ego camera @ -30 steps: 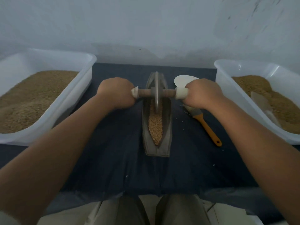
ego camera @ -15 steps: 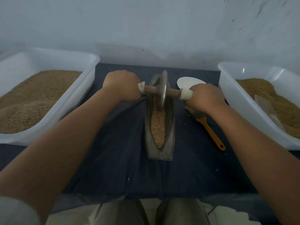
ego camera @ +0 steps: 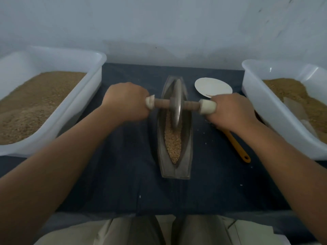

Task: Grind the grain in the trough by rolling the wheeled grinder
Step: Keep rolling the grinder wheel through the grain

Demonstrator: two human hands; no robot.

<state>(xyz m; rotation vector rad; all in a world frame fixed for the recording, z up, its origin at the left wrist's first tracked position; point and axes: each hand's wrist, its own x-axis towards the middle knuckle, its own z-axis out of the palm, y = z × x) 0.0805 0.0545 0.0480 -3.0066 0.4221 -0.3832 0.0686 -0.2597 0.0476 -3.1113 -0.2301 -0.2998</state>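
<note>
Metal-wheeled grinder [ego camera: 177, 105] upright in grey boat-shaped trough [ego camera: 174, 167]; grain [ego camera: 174, 144] inside.

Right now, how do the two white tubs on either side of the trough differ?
The left tub holds a broad, fairly level bed of grain; the right tub's grain is humped. A pale object lies on the right tub's grain; nothing lies on the left tub's. Both are white plastic tubs on the dark cloth.

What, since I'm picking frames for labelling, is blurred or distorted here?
Head view: dim, even light; slight smear on left hand, right hand and grey metal grinder wheel; wide-angle lens bows the left white plastic tub's rim; tan grain in dark trough resolves.
</note>
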